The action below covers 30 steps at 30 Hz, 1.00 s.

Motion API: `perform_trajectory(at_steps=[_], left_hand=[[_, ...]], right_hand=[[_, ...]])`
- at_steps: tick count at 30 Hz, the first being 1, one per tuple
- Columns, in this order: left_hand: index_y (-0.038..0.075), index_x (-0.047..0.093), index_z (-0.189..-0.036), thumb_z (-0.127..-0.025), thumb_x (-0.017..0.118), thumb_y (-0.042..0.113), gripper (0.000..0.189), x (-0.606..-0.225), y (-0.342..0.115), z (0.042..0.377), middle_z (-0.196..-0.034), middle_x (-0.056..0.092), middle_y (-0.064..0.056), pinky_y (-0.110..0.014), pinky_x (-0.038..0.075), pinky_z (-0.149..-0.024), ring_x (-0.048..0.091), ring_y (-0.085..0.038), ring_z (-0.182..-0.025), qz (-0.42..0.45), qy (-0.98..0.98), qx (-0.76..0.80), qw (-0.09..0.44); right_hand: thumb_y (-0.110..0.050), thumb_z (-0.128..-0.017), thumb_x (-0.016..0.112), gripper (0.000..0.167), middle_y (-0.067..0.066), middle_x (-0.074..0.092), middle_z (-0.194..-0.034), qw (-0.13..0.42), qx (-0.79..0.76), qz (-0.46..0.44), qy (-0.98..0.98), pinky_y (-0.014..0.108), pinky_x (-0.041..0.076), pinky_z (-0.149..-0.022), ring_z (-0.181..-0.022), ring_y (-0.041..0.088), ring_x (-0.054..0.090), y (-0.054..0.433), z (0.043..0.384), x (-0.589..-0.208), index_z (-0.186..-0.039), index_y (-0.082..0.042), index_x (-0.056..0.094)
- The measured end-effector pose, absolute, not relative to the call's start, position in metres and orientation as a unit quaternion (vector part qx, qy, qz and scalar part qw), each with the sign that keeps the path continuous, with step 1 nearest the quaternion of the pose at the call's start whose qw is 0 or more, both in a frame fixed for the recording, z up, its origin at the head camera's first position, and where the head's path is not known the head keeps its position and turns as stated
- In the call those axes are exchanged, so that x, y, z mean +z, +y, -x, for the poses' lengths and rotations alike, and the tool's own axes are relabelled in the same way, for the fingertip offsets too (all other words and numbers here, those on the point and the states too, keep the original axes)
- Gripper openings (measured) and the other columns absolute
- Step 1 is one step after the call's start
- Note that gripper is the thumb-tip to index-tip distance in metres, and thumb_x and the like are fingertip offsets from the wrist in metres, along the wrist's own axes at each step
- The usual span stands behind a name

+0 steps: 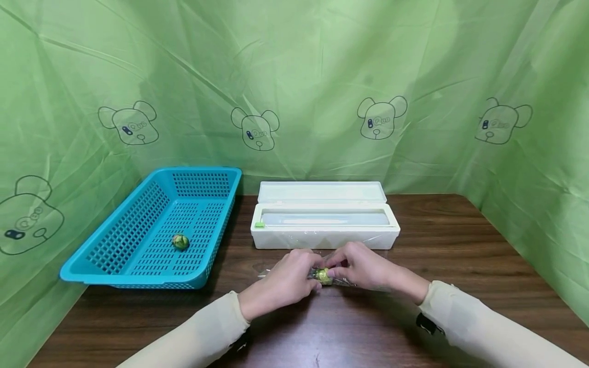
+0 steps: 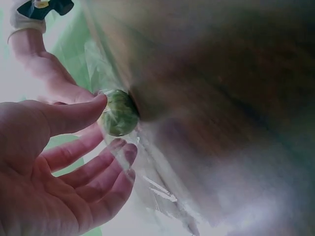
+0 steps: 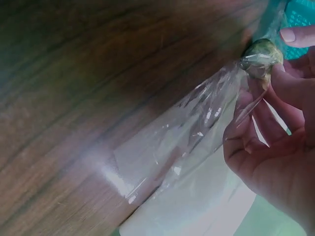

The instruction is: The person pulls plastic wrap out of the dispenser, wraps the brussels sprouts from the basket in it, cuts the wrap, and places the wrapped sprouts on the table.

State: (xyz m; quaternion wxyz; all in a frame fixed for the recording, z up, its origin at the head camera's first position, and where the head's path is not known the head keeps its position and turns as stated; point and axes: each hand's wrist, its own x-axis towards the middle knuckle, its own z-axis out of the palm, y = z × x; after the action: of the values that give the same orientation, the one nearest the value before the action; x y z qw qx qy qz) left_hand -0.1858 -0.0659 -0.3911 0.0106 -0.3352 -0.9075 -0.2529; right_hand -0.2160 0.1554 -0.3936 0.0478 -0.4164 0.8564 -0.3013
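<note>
A small green Brussels sprout (image 1: 323,276) lies at the table's middle, wrapped in clear cling film (image 3: 199,125). My left hand (image 1: 286,280) holds the wrapped sprout from the left, its thumb against the side in the left wrist view and its fingers curled by the film. From the right, my right hand (image 1: 365,267) pinches it, with the thumb on the sprout (image 3: 261,56) in the right wrist view. Loose, crinkled film stretches out on both sides of it. The sprout's underside is hidden.
Behind the hands stands a white cling film dispenser (image 1: 324,239), lid raised, roll showing, with a green cutter (image 1: 259,225) at its left end. A blue plastic basket (image 1: 225,214) on the left contains another sprout (image 1: 180,242). Green curtains surround the wooden table (image 1: 460,245).
</note>
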Motion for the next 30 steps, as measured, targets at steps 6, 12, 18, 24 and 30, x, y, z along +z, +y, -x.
perform_trajectory(at_steps=[6,12,18,24,30], left_hand=[[0.013,0.074,-0.093,-0.083,0.089,0.005,0.019,-0.395,-0.064,0.193,-0.09,0.071,0.004,-0.028,0.054,-0.077,0.064,-0.009,-0.086,0.329,-0.909,-0.257,0.005],[0.011,0.073,-0.091,-0.085,0.086,0.004,0.016,-0.394,-0.063,0.196,-0.085,0.068,0.004,-0.028,0.052,-0.071,0.06,-0.008,-0.078,0.331,-0.908,-0.256,0.007],[0.011,0.076,-0.095,-0.092,0.081,0.008,0.007,-0.392,-0.063,0.197,-0.086,0.067,0.006,-0.031,0.054,-0.075,0.063,-0.011,-0.082,0.318,-0.915,-0.25,0.001],[0.009,0.079,-0.104,-0.094,0.08,0.011,0.01,-0.391,-0.063,0.198,-0.094,0.067,0.0,-0.035,0.055,-0.081,0.062,-0.012,-0.089,0.315,-0.919,-0.239,0.001],[0.007,0.079,-0.117,-0.094,0.08,0.013,0.024,-0.39,-0.066,0.196,-0.103,0.068,-0.003,-0.034,0.054,-0.084,0.06,-0.013,-0.092,0.32,-0.919,-0.23,0.016]], right_hand=[[-0.009,-0.095,0.079,0.014,-0.002,0.079,-0.103,0.055,-0.307,0.409,0.858,0.031,0.057,-0.076,-0.086,0.003,0.065,0.155,0.22,-0.393,-0.108,-0.006,0.083],[-0.012,-0.092,0.083,0.017,-0.004,0.078,-0.101,0.012,-0.308,0.391,0.867,0.031,0.055,-0.073,-0.082,0.005,0.063,0.156,0.215,-0.391,-0.109,-0.01,0.084],[-0.015,-0.081,0.093,0.028,-0.003,0.076,-0.101,-0.03,-0.279,0.399,0.873,0.036,0.056,-0.085,-0.095,0.014,0.069,0.155,0.211,-0.393,-0.107,-0.01,0.084],[-0.01,-0.081,0.093,0.026,-0.002,0.077,-0.103,-0.043,-0.268,0.403,0.874,0.035,0.057,-0.085,-0.097,0.014,0.07,0.153,0.211,-0.398,-0.106,-0.009,0.084],[-0.009,-0.085,0.089,0.019,-0.004,0.077,-0.099,-0.045,-0.276,0.411,0.867,0.032,0.057,-0.082,-0.093,0.013,0.071,0.153,0.215,-0.4,-0.104,-0.011,0.085]])
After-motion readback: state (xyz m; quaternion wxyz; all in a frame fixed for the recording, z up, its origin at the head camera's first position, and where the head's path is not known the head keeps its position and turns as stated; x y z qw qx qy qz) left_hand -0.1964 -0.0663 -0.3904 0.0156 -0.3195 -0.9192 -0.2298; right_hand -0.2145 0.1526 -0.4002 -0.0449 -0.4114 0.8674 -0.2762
